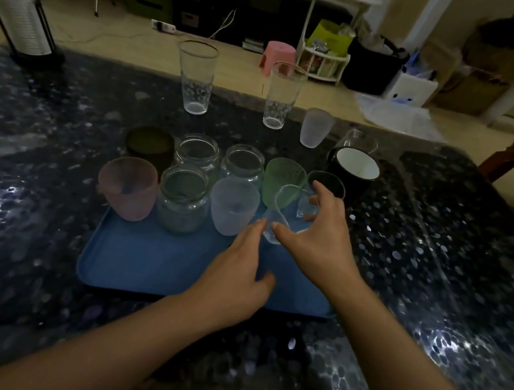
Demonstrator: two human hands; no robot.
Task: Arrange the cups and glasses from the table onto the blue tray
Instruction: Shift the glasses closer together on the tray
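Clear glass (pixel 278 219) — right grip (pixel 318 234) holds it | left grip (pixel 237 276) loose | green cup (pixel 280 178) crowds behind — frosted cup (pixel 232 205) alongside

The tray (pixel 145 265) lies on the desk (pixel 44 170), beneath both hands. The right hand (pixel 315 233) sits on a clear cup (pixel 282 210) at the tray's far right; the left hand (pixel 233 275) is just beside it, to the left and nearer. Left of the right hand, a near row on the tray: frosted cup (pixel 233 206), jar (pixel 183 199), tumbler (pixel 128 186). Beyond that row stand two jars (pixel 198 153) (pixel 243 162) and a bowl (pixel 151 144). Beyond the right hand, on the desk, stand a mug (pixel 356 169), a small cup (pixel 316 128) and two tall glasses (pixel 195 77) (pixel 283 96).
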